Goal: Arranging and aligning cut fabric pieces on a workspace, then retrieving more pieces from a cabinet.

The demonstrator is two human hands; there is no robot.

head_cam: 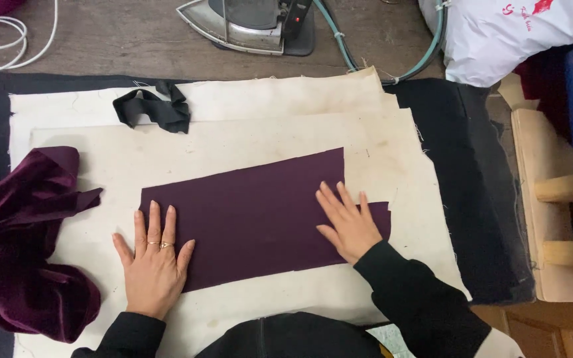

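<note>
so the dark purple fabric piece (pixel 253 215) runs lengthwise left to right, with the left hand (pixel 154 262) and right hand (pixel 349 225) both flat, fingers spread, pressing its opposite ends.

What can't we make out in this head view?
- Iron: top cut off by the upper edge.
- Purple cloth: parts hidden under the left hand and right hand.
- White bag: cut off at the top.
- Velvet heap: runs past the left edge.
</note>
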